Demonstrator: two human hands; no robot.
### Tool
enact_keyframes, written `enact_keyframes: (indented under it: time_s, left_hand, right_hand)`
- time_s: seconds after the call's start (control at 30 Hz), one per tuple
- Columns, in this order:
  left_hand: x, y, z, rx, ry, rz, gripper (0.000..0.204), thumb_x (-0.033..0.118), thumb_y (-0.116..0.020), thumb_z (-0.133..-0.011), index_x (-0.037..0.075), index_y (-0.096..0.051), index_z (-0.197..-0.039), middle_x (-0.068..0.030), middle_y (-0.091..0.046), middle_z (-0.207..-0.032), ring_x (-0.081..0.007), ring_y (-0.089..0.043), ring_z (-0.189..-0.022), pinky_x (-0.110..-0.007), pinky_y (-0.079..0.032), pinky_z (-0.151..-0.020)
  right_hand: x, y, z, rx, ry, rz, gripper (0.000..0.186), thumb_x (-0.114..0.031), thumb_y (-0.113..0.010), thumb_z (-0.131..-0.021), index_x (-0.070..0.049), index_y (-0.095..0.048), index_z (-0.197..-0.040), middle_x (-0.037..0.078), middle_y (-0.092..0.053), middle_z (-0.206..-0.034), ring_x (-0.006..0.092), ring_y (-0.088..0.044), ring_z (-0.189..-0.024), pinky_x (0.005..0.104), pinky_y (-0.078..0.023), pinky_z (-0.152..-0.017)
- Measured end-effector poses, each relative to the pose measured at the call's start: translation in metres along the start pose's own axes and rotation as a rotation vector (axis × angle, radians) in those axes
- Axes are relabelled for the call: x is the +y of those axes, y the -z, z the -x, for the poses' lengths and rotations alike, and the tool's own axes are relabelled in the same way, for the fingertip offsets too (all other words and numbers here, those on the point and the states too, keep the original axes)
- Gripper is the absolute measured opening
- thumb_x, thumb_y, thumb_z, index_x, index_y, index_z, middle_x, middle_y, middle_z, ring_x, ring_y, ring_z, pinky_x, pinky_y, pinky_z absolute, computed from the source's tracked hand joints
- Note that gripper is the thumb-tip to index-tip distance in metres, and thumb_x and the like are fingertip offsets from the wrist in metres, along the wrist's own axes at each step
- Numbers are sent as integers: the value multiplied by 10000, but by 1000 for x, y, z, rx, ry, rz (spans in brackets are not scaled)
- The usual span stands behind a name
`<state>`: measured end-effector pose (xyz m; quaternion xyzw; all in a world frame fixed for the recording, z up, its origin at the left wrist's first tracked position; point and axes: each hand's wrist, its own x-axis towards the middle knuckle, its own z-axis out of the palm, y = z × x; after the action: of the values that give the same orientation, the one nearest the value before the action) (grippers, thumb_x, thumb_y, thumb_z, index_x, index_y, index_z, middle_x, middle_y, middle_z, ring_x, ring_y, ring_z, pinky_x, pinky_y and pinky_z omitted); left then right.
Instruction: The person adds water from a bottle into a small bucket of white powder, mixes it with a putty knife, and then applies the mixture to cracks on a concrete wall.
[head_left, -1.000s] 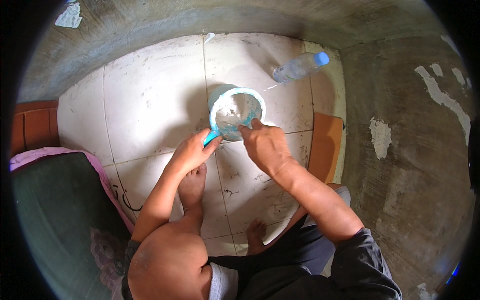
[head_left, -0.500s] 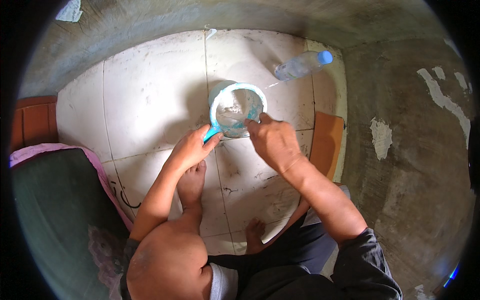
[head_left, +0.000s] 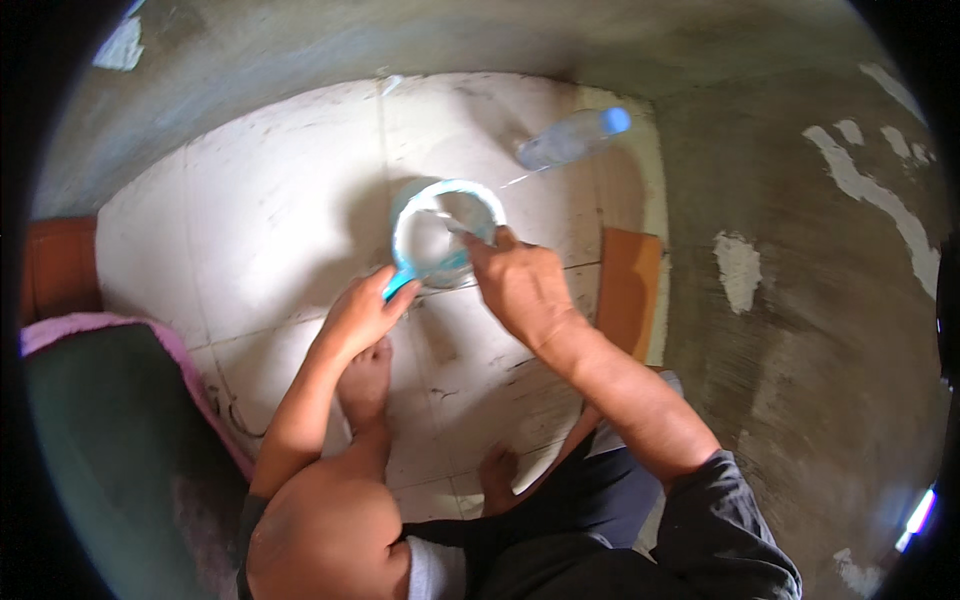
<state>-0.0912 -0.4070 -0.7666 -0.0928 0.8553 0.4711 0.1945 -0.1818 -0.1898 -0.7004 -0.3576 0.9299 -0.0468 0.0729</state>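
Observation:
My left hand (head_left: 368,300) grips the turquoise handle (head_left: 400,283) of a light-blue plastic dipper (head_left: 401,228) on the white tiled floor (head_left: 270,200). Its inside is smeared pale grey-white, with a whitish substance in it. My right hand (head_left: 515,278) is closed at the right side of the dipper's rim on a thin tool (head_left: 448,221) that reaches into it; blur hides what kind of tool it is. A clear plastic bottle (head_left: 565,140) with a blue cap lies on its side behind the dipper, to the right.
Grey cement walls (head_left: 790,350) with white patches curve round the back and right. An orange-brown board (head_left: 625,285) lies along the right wall. At left stand a dark green padded surface (head_left: 110,430) with pink edging and reddish-brown wood (head_left: 60,260). My bare feet (head_left: 365,380) rest on the tiles.
The tool in my right hand has come into clearer view, angled up-left across the dipper's inside. The whole view has shifted, so the dipper and hands appear slightly further left, and is more blurred.

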Motion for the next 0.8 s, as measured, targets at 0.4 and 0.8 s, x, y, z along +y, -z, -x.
enact_keyframes:
  time_s: [0.4, 0.8]
  left_hand:
    - [16, 6, 5, -42, 70, -47, 372, 381, -620, -1007, 42, -642, -1159, -228, -698, -915, -415, -658, -813, -465, -504, -748]
    - [10, -2, 5, 21, 7, -33, 352, 373, -649, -993, 30, -646, -1068, -246, -676, -806, -449, -649, -735, -494, -493, -664]
  right_hand:
    - [6, -16, 13, -74, -182, -164, 311, -182, -570, -972, -25, -685, -1215, 189, -700, -833, 335, -700, -652, 437, -563, -592]
    - [-8, -10, 15, -161, -88, -132, 351, -83, -606, -868, -20, -679, -1205, 212, -698, -930, 289, -721, -702, 385, -568, -588]
